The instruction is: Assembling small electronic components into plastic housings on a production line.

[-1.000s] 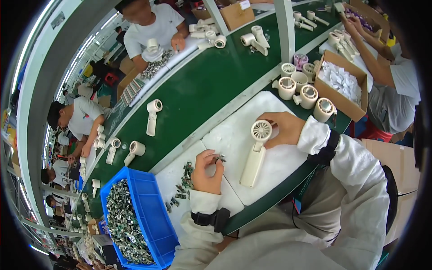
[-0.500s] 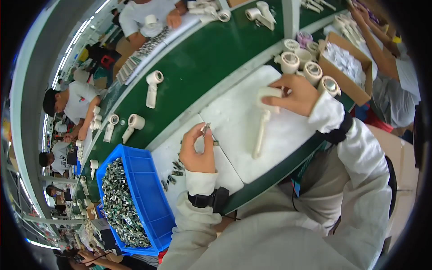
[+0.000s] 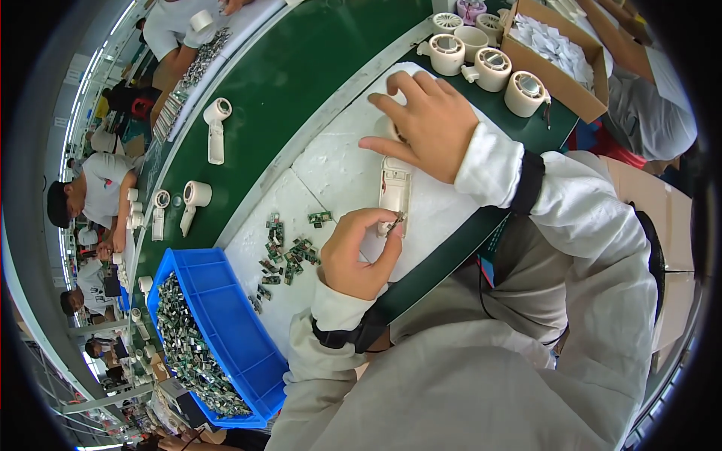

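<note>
A cream handheld fan housing (image 3: 394,188) lies on the white mat (image 3: 331,174), its handle hollow and uncovered toward me. Over its round head, which is mostly hidden, my right hand (image 3: 432,124) hovers with the fingers spread. Between thumb and forefinger my left hand (image 3: 357,252) pinches a small circuit board (image 3: 395,221), held at the near end of the handle. Several loose green circuit boards (image 3: 289,255) are scattered on the mat to the left of that hand.
A blue bin (image 3: 233,331) full of small boards stands at the left. Fan heads (image 3: 492,69) and a carton of white pieces (image 3: 556,56) are at the back right. More fans (image 3: 216,131) rest on the green belt (image 3: 263,98), and co-workers sit beyond it.
My right hand has let go of the fan housing, which now lies on the mat. My left hand has brought the circuit board rightward to the handle. The whole view has shifted too.
</note>
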Available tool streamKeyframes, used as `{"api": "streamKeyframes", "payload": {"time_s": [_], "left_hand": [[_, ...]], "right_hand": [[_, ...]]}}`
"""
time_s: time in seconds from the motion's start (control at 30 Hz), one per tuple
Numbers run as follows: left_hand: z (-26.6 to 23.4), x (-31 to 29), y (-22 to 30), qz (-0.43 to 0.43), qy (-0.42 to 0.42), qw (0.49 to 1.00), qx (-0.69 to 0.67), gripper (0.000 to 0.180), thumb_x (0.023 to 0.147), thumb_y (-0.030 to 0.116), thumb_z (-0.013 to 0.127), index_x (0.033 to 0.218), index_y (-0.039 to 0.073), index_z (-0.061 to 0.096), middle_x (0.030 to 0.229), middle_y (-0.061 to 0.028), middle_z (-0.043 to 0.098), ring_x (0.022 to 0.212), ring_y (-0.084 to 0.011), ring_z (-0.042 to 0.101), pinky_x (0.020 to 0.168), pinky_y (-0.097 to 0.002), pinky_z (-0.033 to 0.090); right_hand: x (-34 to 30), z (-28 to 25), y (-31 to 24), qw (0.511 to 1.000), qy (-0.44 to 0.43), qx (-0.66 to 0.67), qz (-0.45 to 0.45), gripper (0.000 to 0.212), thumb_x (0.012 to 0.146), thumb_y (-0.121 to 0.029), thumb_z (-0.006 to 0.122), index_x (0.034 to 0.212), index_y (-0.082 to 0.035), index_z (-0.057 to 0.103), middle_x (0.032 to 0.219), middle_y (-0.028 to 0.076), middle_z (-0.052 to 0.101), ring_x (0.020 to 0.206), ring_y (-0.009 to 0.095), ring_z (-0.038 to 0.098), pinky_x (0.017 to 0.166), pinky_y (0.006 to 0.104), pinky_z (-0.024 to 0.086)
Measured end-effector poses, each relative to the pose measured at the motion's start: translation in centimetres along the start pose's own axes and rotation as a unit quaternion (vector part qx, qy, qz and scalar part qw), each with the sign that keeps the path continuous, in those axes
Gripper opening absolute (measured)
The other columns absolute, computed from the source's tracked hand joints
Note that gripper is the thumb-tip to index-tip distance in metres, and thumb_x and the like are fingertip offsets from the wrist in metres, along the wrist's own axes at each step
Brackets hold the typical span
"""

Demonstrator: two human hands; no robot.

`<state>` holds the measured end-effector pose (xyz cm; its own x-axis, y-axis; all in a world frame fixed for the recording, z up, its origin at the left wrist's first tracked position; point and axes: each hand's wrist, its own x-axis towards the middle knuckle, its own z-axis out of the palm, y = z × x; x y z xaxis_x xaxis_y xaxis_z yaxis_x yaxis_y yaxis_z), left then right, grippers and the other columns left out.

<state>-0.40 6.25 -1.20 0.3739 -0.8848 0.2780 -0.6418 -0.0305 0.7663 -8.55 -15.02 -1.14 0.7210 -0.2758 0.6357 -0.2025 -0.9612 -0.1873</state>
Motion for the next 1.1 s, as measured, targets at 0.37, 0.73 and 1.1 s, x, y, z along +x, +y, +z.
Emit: {"api": "streamKeyframes", "payload": {"time_s": [0.37,0.73,1.1], "left_hand": [[0.2,0.8,-0.3,-0.033,-0.062,0.997,-0.015,0.019,0.085,-0.001,0.072,0.102,0.0,0.066,0.091,-0.0093,0.072,0.084,-0.0133,0.069,0.081,-0.0268,0.054],[0.8,-0.6,-1.7,-0.025,-0.069,0.993,-0.095,0.021,0.084,0.004,0.075,0.102,0.004,0.066,0.089,-0.0096,0.071,0.077,-0.0174,0.071,0.074,-0.0281,0.057],[0.3,-0.4,-1.6,-0.054,-0.111,0.986,-0.116,0.02,0.085,0.0,0.075,0.103,0.001,0.066,0.094,-0.0076,0.072,0.086,-0.013,0.07,0.081,-0.0273,0.055]], "right_hand": [[-1.0,0.0,-0.4,0.946,-0.257,0.193,-0.045,0.024,0.084,-0.023,0.069,0.106,-0.015,0.07,0.066,0.006,0.065,0.066,0.029,0.068,0.061,0.0407,0.053],[-1.6,-0.3,-0.1,0.93,-0.272,0.084,-0.233,0.022,0.085,-0.023,0.066,0.106,-0.016,0.07,0.069,0.003,0.065,0.066,0.025,0.068,0.058,0.0367,0.053],[-3.3,-0.2,-1.7,0.966,-0.17,0.196,-0.014,0.014,0.089,-0.028,0.065,0.094,-0.017,0.072,0.073,0.006,0.069,0.068,0.028,0.07,0.06,0.0412,0.055]]}}
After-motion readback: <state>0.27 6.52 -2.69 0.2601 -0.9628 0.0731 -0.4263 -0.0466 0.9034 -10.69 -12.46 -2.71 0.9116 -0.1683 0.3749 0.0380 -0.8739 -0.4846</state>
